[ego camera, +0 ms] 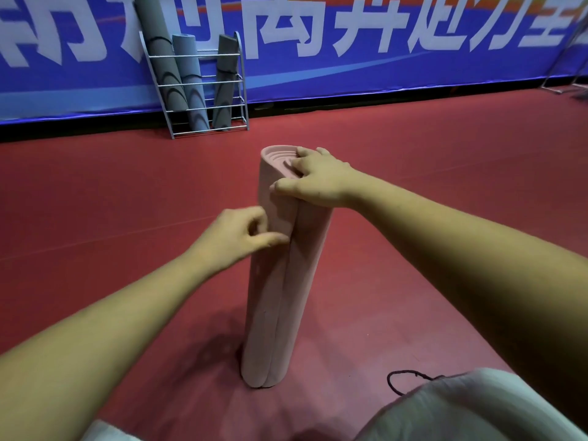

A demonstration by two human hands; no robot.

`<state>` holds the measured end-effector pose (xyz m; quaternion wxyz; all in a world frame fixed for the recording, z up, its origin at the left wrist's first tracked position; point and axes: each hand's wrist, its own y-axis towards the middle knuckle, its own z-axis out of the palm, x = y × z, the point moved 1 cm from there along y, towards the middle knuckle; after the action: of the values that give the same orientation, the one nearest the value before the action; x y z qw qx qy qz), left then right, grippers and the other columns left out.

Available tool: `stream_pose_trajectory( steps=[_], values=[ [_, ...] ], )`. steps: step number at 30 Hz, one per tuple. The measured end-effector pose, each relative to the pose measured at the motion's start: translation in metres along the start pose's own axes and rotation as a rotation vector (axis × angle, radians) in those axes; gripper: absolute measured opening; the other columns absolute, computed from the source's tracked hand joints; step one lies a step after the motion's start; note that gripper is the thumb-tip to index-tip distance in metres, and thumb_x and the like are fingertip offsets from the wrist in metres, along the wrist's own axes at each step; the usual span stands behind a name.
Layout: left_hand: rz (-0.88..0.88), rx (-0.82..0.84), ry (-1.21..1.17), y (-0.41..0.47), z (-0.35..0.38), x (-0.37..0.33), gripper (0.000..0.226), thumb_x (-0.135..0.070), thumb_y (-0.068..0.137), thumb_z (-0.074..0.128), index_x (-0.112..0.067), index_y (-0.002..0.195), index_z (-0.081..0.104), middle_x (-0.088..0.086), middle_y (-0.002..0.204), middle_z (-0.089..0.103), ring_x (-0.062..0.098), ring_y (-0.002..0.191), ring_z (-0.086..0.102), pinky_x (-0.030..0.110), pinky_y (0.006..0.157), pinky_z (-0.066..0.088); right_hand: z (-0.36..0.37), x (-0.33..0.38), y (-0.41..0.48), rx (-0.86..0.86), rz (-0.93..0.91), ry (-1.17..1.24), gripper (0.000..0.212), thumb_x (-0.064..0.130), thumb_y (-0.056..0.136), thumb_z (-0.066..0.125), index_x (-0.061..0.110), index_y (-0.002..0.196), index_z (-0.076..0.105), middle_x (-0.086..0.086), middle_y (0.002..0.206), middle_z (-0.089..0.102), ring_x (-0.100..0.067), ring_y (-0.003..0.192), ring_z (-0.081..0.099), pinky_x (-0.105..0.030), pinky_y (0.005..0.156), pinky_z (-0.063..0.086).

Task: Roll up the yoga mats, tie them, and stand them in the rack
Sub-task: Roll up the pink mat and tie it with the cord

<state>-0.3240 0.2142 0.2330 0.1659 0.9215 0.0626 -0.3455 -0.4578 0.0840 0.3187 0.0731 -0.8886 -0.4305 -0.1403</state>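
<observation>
Pink mat [280, 297] rolled, standing upright on red floor [127, 192] right in front of us. Our right hand [318, 176] grips top end: fingers curled over rim, thumb on side. Our left hand [235, 240] pinches loose outer edge just below. Black cord [401, 381] on floor near base, right side. Rack [203, 87] with three grey mats [194, 90] well apart, against blue banner [350, 58]; open floor between.

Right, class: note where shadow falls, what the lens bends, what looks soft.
Head view: pink yoga mat casts a soft shadow leftward on the red floor; the wide lens bows the blue banner and leans the rack; frame corners look soft.
</observation>
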Motion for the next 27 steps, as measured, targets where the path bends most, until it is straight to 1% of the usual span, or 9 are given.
stream_pose_trajectory(
  steps=[2,5,8,12,16,18,20,23,27],
  values=[
    [-0.077,-0.080,-0.105,0.001,-0.002,0.008,0.058,-0.062,0.055,0.084,-0.017,0.067,0.048,0.001,0.056,0.060,0.023,0.055,0.049,0.037,0.058,0.044,0.005,0.005,-0.001,-0.051,-0.042,-0.033,0.046,0.061,0.087,0.054,0.023,0.112,0.063,-0.002,0.154,0.036,-0.033,0.141,0.027,-0.057,0.104,0.029],
    [-0.172,-0.162,-0.222,0.007,0.003,0.016,0.076,-0.057,0.046,0.091,-0.017,0.094,0.047,-0.005,0.075,0.060,0.010,0.067,0.052,0.036,0.070,0.047,0.001,0.002,0.000,-0.099,-0.025,0.047,0.038,0.061,0.082,0.058,0.022,0.082,0.061,-0.004,0.137,0.047,-0.031,0.127,0.041,-0.053,0.102,0.037],
    [-0.239,-0.097,-0.329,0.015,0.004,0.026,0.122,-0.071,0.036,0.086,-0.022,0.136,0.037,-0.003,0.125,0.056,0.007,0.116,0.053,0.038,0.102,0.047,-0.001,0.000,-0.008,-0.070,-0.067,0.094,0.035,0.054,0.084,0.063,0.027,0.106,0.068,-0.001,0.152,0.033,-0.025,0.137,0.035,-0.052,0.111,0.031],
    [-0.155,0.045,-0.478,0.011,0.033,0.018,0.119,-0.045,0.046,0.089,-0.024,0.144,0.025,0.001,0.145,0.045,0.005,0.129,0.048,0.022,0.103,0.044,-0.004,0.003,-0.018,0.009,-0.046,0.066,0.028,0.057,0.078,0.062,0.032,0.071,0.052,-0.007,0.165,0.009,-0.026,0.150,0.017,-0.055,0.116,0.019],
    [-0.142,-0.016,-0.473,0.015,0.044,0.013,0.112,-0.047,0.046,0.087,-0.022,0.141,0.032,-0.005,0.136,0.053,-0.007,0.117,0.052,0.012,0.094,0.043,-0.013,-0.004,-0.011,0.084,0.021,0.072,0.042,0.057,0.082,0.059,0.019,0.095,0.046,-0.016,0.151,0.032,-0.028,0.140,0.030,-0.044,0.106,0.034],
    [-0.170,-0.028,-0.466,0.016,0.045,0.014,0.110,-0.051,0.044,0.088,-0.028,0.138,0.034,-0.008,0.130,0.058,-0.004,0.115,0.056,0.019,0.100,0.046,-0.015,0.001,-0.008,0.039,0.054,0.161,0.067,0.068,0.078,0.058,0.016,0.116,0.039,-0.012,0.141,0.044,-0.028,0.127,0.044,-0.039,0.100,0.038],
    [-0.192,-0.033,-0.419,0.017,0.049,0.009,0.114,-0.057,0.040,0.084,-0.028,0.138,0.032,-0.009,0.126,0.058,0.000,0.113,0.058,0.016,0.098,0.045,-0.019,0.007,-0.004,0.014,0.136,0.200,0.096,0.082,0.074,0.051,0.020,0.143,0.028,-0.016,0.151,0.036,-0.035,0.138,0.036,-0.047,0.113,0.031],
    [-0.214,-0.034,-0.332,0.017,0.052,0.003,0.128,-0.065,0.038,0.078,-0.020,0.145,0.025,-0.006,0.132,0.053,0.007,0.119,0.052,0.019,0.097,0.040,-0.018,0.007,0.000,0.062,0.235,0.129,0.078,0.076,0.085,0.038,0.040,0.152,0.021,-0.015,0.162,0.017,-0.041,0.149,0.011,-0.054,0.119,0.011],
    [-0.228,-0.052,-0.283,0.007,0.052,0.009,0.139,-0.060,0.038,0.086,-0.023,0.149,0.012,-0.004,0.142,0.041,0.007,0.127,0.043,0.017,0.100,0.034,-0.003,0.017,-0.001,0.068,0.218,0.130,0.063,0.068,0.082,0.034,0.046,0.140,0.035,-0.015,0.158,0.023,-0.043,0.145,0.015,-0.057,0.113,0.016]
  ],
)
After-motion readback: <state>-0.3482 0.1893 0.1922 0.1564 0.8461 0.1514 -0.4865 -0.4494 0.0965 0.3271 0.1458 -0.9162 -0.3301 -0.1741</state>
